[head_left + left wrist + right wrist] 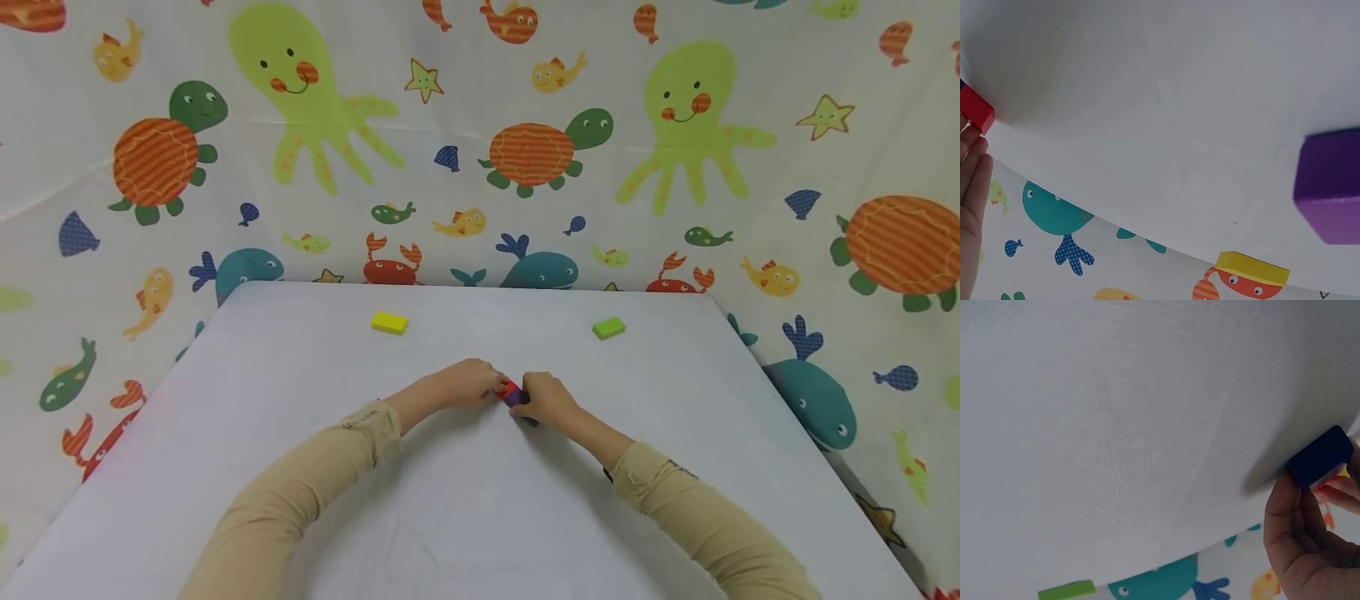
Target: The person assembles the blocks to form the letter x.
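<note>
Near the middle of the table, both hands meet at a red block and a dark blue block set end to end. My left hand holds the red block with its fingertips; the thumb is out of the left wrist view. From the other side, my right hand pinches the dark blue block between thumb and fingers. Part of the red block shows behind the blue one in the right wrist view. Whether the two blocks are joined or only touching, I cannot tell.
A yellow block lies at the back left of the white table, a green block at the back right. A purple block appears close in the left wrist view. Behind hangs a sea-animal curtain.
</note>
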`<state>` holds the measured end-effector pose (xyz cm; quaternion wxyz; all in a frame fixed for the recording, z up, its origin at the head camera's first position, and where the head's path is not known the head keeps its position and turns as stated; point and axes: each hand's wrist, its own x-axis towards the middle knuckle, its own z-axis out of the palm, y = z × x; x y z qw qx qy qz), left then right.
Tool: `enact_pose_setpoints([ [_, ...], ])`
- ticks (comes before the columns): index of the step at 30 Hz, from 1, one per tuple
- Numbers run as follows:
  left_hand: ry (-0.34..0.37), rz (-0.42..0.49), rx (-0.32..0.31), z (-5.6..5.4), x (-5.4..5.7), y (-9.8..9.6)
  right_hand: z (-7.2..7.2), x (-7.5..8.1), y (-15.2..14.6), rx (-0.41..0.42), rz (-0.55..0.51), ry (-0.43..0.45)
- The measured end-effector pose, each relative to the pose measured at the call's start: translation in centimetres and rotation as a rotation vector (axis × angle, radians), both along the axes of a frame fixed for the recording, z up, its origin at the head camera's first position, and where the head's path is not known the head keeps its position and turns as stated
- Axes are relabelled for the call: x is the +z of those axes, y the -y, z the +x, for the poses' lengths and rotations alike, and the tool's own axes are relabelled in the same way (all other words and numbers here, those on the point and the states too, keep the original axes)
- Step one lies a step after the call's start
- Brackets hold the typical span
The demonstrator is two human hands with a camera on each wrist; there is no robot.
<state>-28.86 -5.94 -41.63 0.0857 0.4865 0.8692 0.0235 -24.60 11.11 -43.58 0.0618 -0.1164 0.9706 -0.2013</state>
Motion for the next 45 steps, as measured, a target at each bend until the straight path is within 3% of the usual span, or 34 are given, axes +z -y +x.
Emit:
enact_pose_setpoints([
  [7,0.004,-0.033,0.039,0.0,0.2,-0.3,-0.1,0.0,0.0,-0.003,-0.004,-0.006],
  [16,0.009,0.024,0.036,-0.5,0.1,-0.4,-0.2,-0.1,0.2,-0.016,0.002,-0.001],
  [29,0.004,0.193,0.052,-1.0,-0.5,-0.4,-0.5,0.1,0.4,-0.020,-0.022,-0.007],
  [37,0.044,0.203,0.135,-0.4,-0.2,0.2,-0.8,0.3,-0.1,-0.015,-0.033,0.038],
  [45,0.033,0.299,0.224,0.7,0.4,3.1,-1.7,0.5,-1.6,0.042,-0.042,0.136],
])
